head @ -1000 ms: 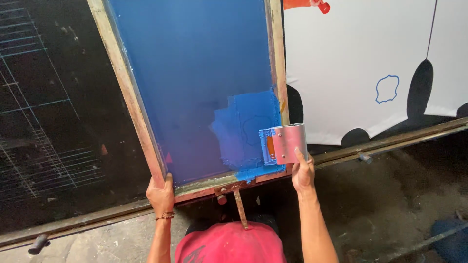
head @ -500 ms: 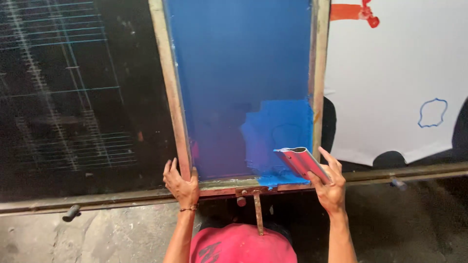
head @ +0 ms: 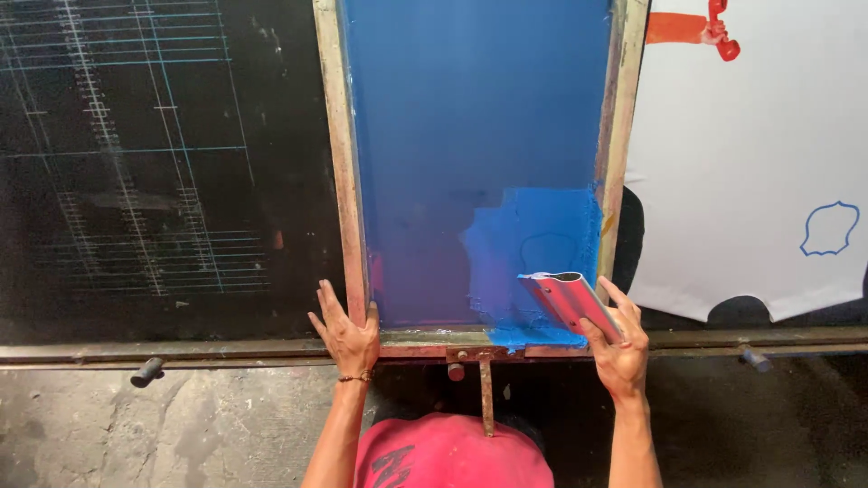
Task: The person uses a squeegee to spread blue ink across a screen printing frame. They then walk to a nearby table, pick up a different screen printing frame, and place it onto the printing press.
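Observation:
A wooden-framed printing screen (head: 336, 163) with blue mesh lies on a long black table. A patch of bright blue ink (head: 542, 235) covers the mesh near its lower right corner. My left hand (head: 346, 333) presses flat on the frame's lower left corner, fingers spread. My right hand (head: 617, 345) grips a red-handled squeegee (head: 568, 300), tilted over the ink by the lower right corner of the screen.
A white cloth piece (head: 750, 154) with a blue outline shape (head: 828, 228) and a red-orange print (head: 687, 27) lies to the right. Black table surface with faint white grid lines (head: 136, 154) is at left. A metal rail (head: 181, 351) with pegs runs along the table edge above the concrete floor.
The view has shifted so the screen sits more to the right and upright. My right hand has tipped the squeegee from upright to slanted near the screen's lower right corner.

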